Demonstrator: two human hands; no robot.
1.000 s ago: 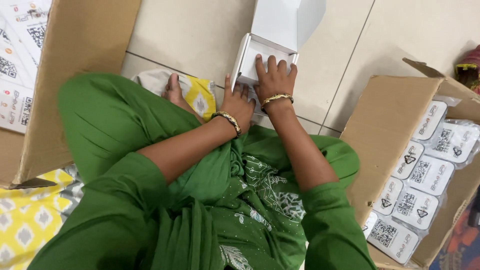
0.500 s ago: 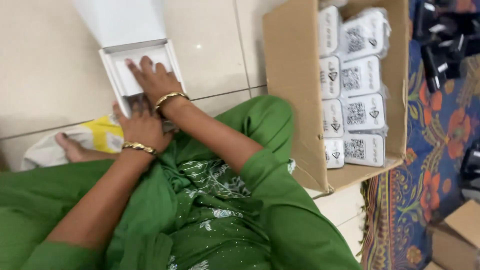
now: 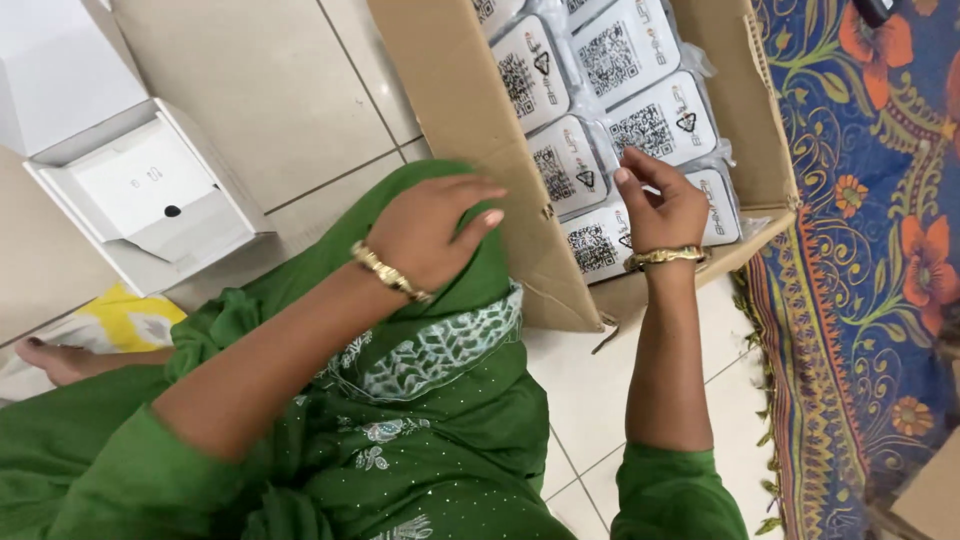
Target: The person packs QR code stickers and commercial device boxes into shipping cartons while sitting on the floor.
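My right hand reaches into a brown cardboard box on my right, fingers curled over the nearest plastic-wrapped white packets that fill it in rows; I cannot see that it grips one. My left hand rests on my green-clad knee beside the box's near wall, fingers loosely together and holding nothing. Both wrists wear gold bangles. An open white box with a white insert lies on the tiled floor to my left, its lid standing behind it.
A blue patterned rug with orange flowers covers the floor on the right. Yellow and white cloth lies by my bare foot at the left. Another cardboard corner shows at the bottom right.
Both hands have left the open white box. My right hand swung right into the cardboard box, my left hand came back to my knee, and the view turned right.
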